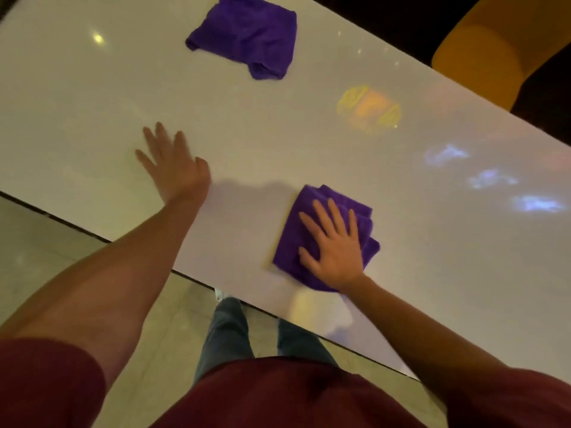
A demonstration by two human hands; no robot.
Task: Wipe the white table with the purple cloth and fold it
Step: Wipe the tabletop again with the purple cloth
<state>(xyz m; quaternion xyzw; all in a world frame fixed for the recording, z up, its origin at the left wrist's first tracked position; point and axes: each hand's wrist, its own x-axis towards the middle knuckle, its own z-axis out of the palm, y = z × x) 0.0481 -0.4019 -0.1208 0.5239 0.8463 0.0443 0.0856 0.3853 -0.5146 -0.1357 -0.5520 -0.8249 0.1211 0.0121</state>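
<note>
The right hand (335, 248) presses flat, fingers spread, on a folded purple terry cloth (321, 239) directly beneath it on the glossy white tabletop (278, 143), while the left hand (173, 162) rests open well apart alongside, holding nothing.

A glossy white counter (278, 143) runs slantwise across the view. The right hand (332, 245) lies flat with spread fingers on a folded purple cloth (309, 230) near the counter's near edge. The left hand (174, 163) rests open on the bare counter, apart from the cloth. A second purple cloth (247, 35) lies rumpled farther away. A yellow chair (500, 47) stands beyond the counter.
</note>
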